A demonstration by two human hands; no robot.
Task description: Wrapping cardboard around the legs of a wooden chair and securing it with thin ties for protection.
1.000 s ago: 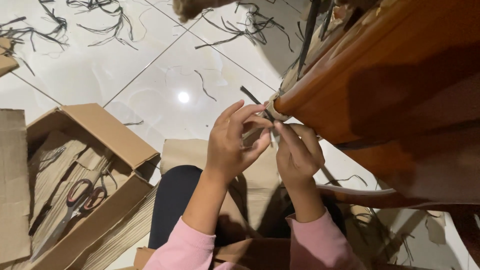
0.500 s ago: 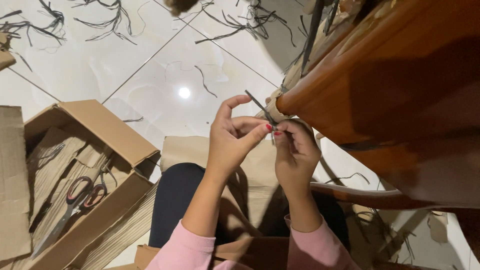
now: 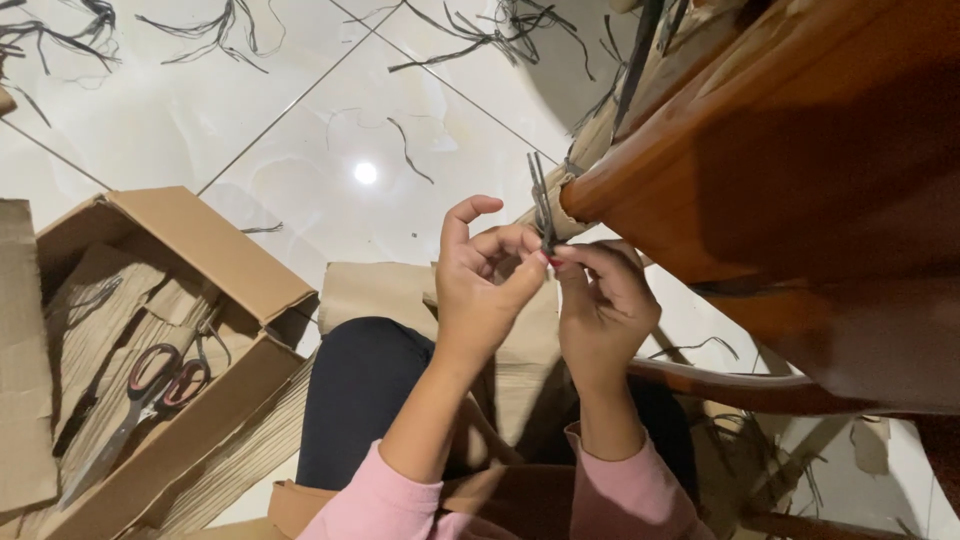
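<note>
Both hands raised just below the rounded corner of the polished brown wooden table (image 3: 800,180). Left hand (image 3: 490,290) with thumb and curled fingers pressed together around the lower end of a thin dark grey paper twist strip (image 3: 541,205), index finger lifted free and arched. Right hand (image 3: 600,305) close against the left, fingertips pinching the same strip at its base, nails touching the left thumb. Strip standing nearly upright, its two loose ends pointing up just beside the table corner, where a grey band wraps a bundle of tan paper-covered stalks (image 3: 590,150) leaning against the table edge. Pink sleeves (image 3: 400,500) at both wrists, dark trouser leg (image 3: 360,400) below the hands. Well to the left of the table, an open brown cardboard box (image 3: 215,240) on the glossy white tiled floor (image 3: 300,130), flaps spread; inside, folded sheets of corrugated cardboard and a pair of scissors with dark red and black handles (image 3: 150,385) lying flat on top, blades pointing toward the lower left. Scattered dark strip offcuts (image 3: 210,30) on the tiles beyond the box, far from the table corner. Flat tan cardboard sheet (image 3: 370,290) under the lap, between box and table.
</note>
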